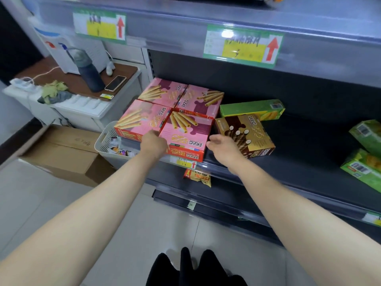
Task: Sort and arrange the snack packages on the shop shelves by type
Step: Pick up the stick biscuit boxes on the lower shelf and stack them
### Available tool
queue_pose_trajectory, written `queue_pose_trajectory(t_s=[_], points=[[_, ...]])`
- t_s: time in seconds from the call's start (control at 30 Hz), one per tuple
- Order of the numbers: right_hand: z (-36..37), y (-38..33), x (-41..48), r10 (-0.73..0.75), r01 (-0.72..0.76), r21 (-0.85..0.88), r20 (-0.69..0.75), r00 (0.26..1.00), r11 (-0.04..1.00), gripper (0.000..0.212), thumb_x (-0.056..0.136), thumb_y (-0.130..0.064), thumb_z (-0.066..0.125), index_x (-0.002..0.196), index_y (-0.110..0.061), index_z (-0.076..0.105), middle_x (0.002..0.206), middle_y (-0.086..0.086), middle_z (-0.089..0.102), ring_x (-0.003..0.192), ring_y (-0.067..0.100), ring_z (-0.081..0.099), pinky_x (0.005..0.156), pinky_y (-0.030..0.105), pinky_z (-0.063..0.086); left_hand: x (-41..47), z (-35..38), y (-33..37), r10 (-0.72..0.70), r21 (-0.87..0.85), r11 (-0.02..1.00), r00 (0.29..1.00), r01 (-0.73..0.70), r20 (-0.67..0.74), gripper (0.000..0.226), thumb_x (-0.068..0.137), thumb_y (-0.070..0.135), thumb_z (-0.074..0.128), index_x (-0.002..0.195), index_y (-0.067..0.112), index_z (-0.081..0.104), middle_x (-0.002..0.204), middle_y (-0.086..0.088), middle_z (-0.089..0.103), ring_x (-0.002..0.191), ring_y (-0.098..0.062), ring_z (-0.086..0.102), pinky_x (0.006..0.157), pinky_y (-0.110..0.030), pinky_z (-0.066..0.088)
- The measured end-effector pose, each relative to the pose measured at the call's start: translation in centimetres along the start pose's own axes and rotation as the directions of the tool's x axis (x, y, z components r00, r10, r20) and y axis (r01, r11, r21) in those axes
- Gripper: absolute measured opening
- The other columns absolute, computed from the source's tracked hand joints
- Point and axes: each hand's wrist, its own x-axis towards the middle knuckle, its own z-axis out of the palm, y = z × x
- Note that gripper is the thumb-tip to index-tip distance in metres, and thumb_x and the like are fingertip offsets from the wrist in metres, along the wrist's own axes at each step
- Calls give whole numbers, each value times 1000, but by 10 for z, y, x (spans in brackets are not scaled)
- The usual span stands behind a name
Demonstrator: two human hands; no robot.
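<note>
Pink wafer-roll box [185, 131]: lies flat at the front lip of the dark shelf [299, 141], left of centre. Long axis runs front to back, and a red end panel faces out over the edge. The printed top faces up, with the wafer-roll picture at the far end and the logo at the near end; the characters sit upside down from here and cannot be read. It is the front-right piece of a two-by-two block with three more pink boxes [142, 118], all flat, edges touching, prints turned different ways. Left hand [153, 142] is against the box's left edge at the seam with the front-left box. Its back faces the camera and the fingers are hidden, so the grip cannot be told. Right hand [223, 147] is just off the box's right edge, fingers loosely curved and holding nothing; contact cannot be told. Just right of it, a brown chocolate wafer-roll box [247, 135] lies flat, slightly skewed. Behind that, a green box [251, 109] lies lengthwise along the shelf. More green boxes [367, 135] lie well apart at far right. A price label [243, 46] on the shelf above has a green border, a yellow block and a red up-arrow; its text is blurred. An orange snack bag [198, 176] is on the shelf below. A white basket [103, 141] of small packets and a cardboard carton [61, 149] are on the floor at left.
</note>
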Motion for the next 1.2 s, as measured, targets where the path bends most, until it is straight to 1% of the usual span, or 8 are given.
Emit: queue_pose_trajectory(t_s=[0.13, 0.33, 0.6, 0.73, 0.87, 1.0, 1.1, 1.2], points=[[7, 7, 11, 47, -48, 37, 26, 999, 998, 35, 97, -20, 48, 129, -7, 52, 128, 4, 58, 74, -5, 45, 60, 9, 35, 3, -1, -8, -20, -10, 1000, 1000, 20, -5, 33, 86, -5, 45, 117, -5, 57, 101, -16, 59, 85, -25, 49, 71, -29, 38], [-9, 11, 18, 95, -90, 62, -82, 992, 994, 44, 96, -14, 49, 138, -7, 43, 139, 8, 49, 122, 18, 48, 95, 25, 35, 10, -2, -8, 12, 115, 993, 999, -7, -50, 41, 84, -1, 46, 125, -1, 52, 126, -21, 53, 107, -32, 54, 91, -36, 46], [-48, 33, 33, 179, -188, 17, -399, 899, 982, 37, 91, -15, 52, 128, -12, 54, 129, 12, 55, 110, 28, 53, 92, 33, 44, -13, 50, 41, 312, -33, 950, 926, -312, 212, 30, 92, 0, 45, 119, -1, 58, 115, -16, 62, 101, -27, 59, 83, -27, 45], [-73, 50, 39, 342, -440, -135, -447, 827, 888, 55, 88, -29, 58, 136, -9, 40, 141, 16, 38, 128, 36, 36, 103, 39, 34, -28, 84, 58, 221, -188, 971, 862, -149, 456, 30, 91, -5, 45, 120, -4, 55, 102, -14, 58, 91, -22, 53, 83, -32, 48], [-91, 57, 44, 459, -465, 81, -375, 805, 881, 54, 88, -19, 54, 138, -5, 35, 140, 17, 42, 127, 33, 42, 107, 43, 37, -36, 104, 64, 96, -211, 976, 762, 55, 640, 25, 90, -8, 42, 106, 8, 55, 91, -8, 59, 80, -16, 54, 68, -23, 44], [-104, 62, 44, 512, -452, 241, -411, 754, 859, 47, 85, -14, 51, 130, -2, 44, 131, 18, 50, 118, 33, 50, 103, 42, 42, -30, 109, 65, 17, -257, 955, 838, 148, 545, 21, 89, -9, 46, 79, 9, 51, 84, -11, 60, 75, -21, 59, 65, -32, 53], [-109, 64, 33, 497, -386, 329, -389, 776, 862, 35, 79, -15, 63, 112, -5, 60, 115, 18, 63, 105, 33, 60, 95, 45, 48, -28, 109, 63, -33, -264, 945, 859, 194, 511, 18, 89, -9, 48, 78, 6, 50, 80, -11, 60, 72, -23, 60, 65, -37, 55], [-110, 61, 14, 469, -291, 463, -335, 817, 838, 43, 79, -14, 70, 119, -11, 56, 97, 6, 67, 84, 21, 62, 78, 41, 49, -33, 110, 65, -57, -213, 957, 853, 194, 519, 19, 87, -10, 51, 76, 5, 51, 74, -10, 60, 64, -21, 60, 53, -34, 54]])
